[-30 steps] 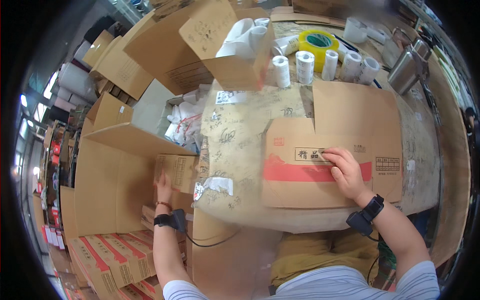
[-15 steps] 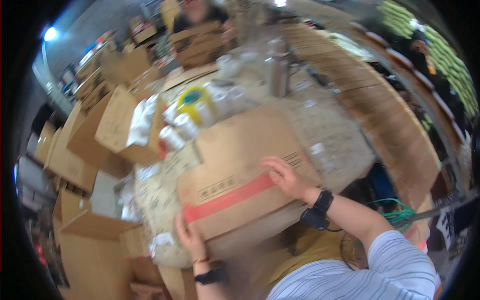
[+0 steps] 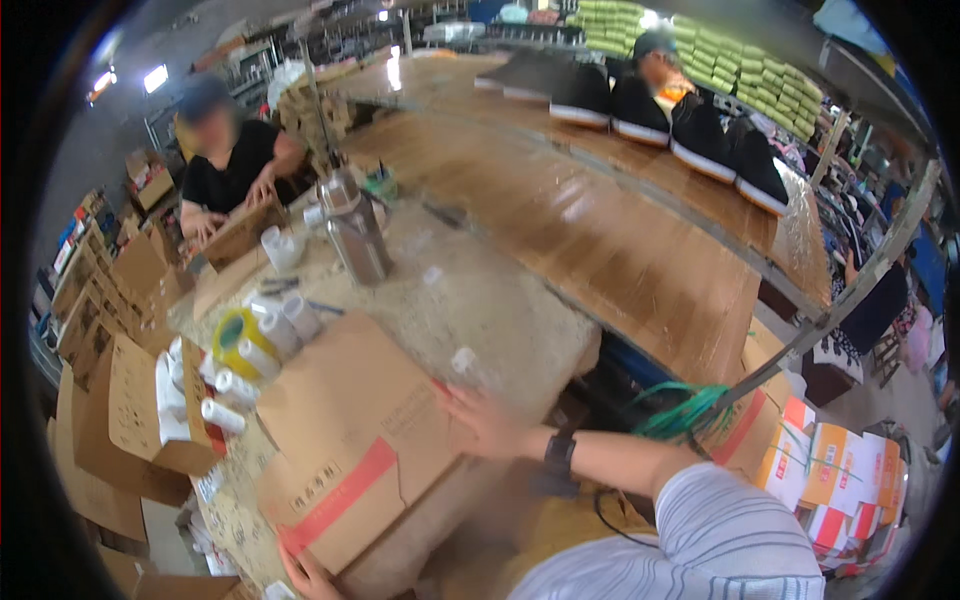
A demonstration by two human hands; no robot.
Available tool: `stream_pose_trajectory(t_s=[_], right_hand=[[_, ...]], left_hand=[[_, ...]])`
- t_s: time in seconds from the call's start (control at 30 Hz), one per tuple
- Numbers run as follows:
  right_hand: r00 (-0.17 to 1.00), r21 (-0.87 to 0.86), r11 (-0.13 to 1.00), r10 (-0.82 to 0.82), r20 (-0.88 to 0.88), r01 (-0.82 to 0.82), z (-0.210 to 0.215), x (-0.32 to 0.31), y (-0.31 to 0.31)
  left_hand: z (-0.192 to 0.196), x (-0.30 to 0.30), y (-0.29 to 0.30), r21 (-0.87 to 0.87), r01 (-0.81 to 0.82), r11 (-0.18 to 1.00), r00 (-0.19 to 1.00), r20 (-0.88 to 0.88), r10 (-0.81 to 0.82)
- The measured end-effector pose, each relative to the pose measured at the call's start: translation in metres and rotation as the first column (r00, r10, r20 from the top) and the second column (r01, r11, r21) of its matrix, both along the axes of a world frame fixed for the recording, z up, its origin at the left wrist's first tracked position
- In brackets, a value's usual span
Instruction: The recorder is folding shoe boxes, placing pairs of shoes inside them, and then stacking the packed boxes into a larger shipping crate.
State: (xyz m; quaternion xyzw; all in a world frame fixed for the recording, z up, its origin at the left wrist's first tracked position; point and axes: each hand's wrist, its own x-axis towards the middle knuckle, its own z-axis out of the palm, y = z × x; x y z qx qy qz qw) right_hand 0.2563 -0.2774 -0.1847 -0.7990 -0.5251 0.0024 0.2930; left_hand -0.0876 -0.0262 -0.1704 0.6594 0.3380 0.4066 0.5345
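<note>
A flattened brown cardboard carton [image 3: 340, 400] with a red stripe lies on the worktable in front of me. My right hand [image 3: 485, 420] rests at its right edge, fingers stretched out over the cardboard. At the near left corner is my left hand [image 3: 308, 572], partly cut off by the lower picture edge; its visible fingers are extended along the carton's edge. Beyond the carton's left side lie several white rolls [image 3: 232, 387] and a large roll of yellow tape [image 3: 238, 340].
A steel thermos [image 3: 352, 228] stands on the worktable [image 3: 500, 310]. Open cartons [image 3: 140, 400] crowd the left. A co-worker [image 3: 235, 150] handles a box across the table. Black shoes [image 3: 640, 110] line a long wooden bench [image 3: 600, 220]. Green twine [image 3: 680, 410] hangs at right, near orange-and-white boxes [image 3: 825, 470].
My view has swung to the right, so the carton and table now appear further left. My right hand has shifted from the carton's striped face to its right edge.
</note>
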Motion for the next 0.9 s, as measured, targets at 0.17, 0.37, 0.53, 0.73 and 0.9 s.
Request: stream_pose_trajectory(t_s=[0.17,0.37,0.53,0.73,0.9], right_hand=[[0.941,0.093,0.996,0.019,-0.339,0.013,0.036,0.0,-0.088],[0.75,-0.003,0.921,-0.319,-0.58,0.389,-0.023,-0.071,-0.193],[0.531,-0.395,0.804,-0.591,-0.607,0.443,-0.098,-0.127,-0.282],[0.216,-0.75,0.582,-0.813,-0.541,0.313,-0.218,-0.232,-0.399],[0.233,-0.905,0.375,-0.916,-0.328,0.199,-0.217,-0.256,-0.4]], left_hand=[[0.025,0.007,0.0,0.486,-0.197,0.852,0.908,-0.236,0.345],[0.036,0.081,-0.077,0.399,0.087,0.913,0.98,-0.197,-0.007],[0.009,0.142,-0.177,0.19,0.617,0.764,0.78,-0.273,-0.563],[0.022,0.182,-0.25,0.082,0.915,0.396,0.393,-0.416,-0.82],[0.024,0.193,-0.241,0.018,0.928,0.372,0.332,-0.492,-0.805]])
